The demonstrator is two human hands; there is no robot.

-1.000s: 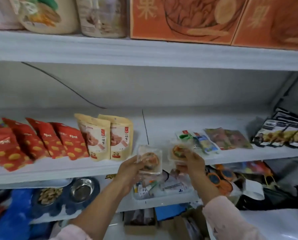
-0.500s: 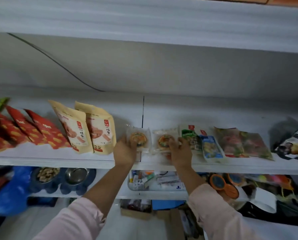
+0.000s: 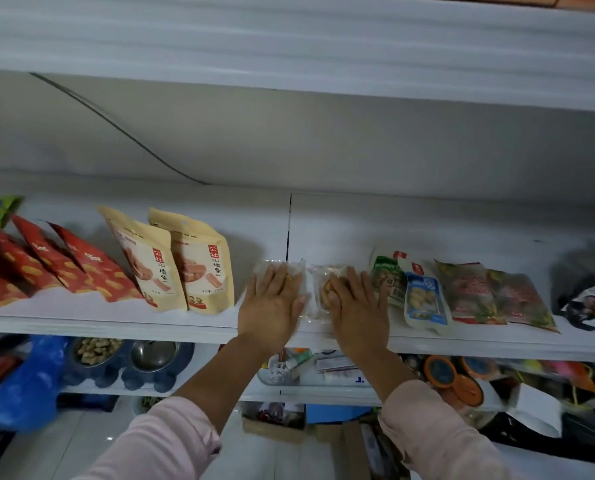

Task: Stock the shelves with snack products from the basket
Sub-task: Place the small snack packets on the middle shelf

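Now both hands lie flat on the middle shelf (image 3: 81, 320), each pressing a clear-wrapped snack packet down near the front edge. The left hand (image 3: 271, 306) covers the left packet (image 3: 297, 271) and the right hand (image 3: 358, 306) covers the right packet (image 3: 318, 292), the two packets side by side. Neither grip is clamped; the fingers lie straight. Two tan pouches (image 3: 199, 268) stand just to the left, and flat packets (image 3: 424, 299) lie just to the right.

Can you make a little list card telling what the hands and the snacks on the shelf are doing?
left hand: flat on a clear plastic snack packet
right hand: flat on a second clear plastic snack packet
packets' place: side by side on the white shelf
to their left: two beige stand-up pouches
to their right: green-and-white flat packet
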